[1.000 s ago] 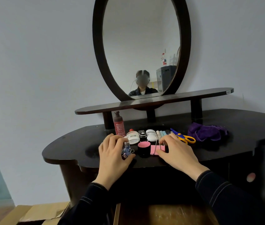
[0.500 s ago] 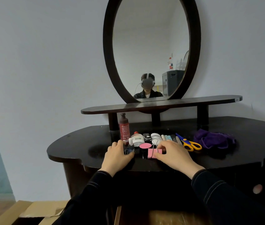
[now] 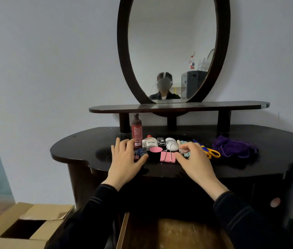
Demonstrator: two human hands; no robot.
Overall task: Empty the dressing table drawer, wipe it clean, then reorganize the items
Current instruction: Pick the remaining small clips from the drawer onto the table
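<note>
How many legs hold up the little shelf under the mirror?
3. The left leg stands beside the red bottle, the middle leg under the mirror, the right leg behind the purple cloth. None seems hidden.

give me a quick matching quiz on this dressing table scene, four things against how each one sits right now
Things
1 red bottle
2 purple cloth
3 cardboard box
4 pink binder clip

States
a flaps open
b standing upright
c lying flat, wire handles pointing away
d bunched up, right of the scissors

Pairs: 1-b, 2-d, 3-a, 4-c
</note>
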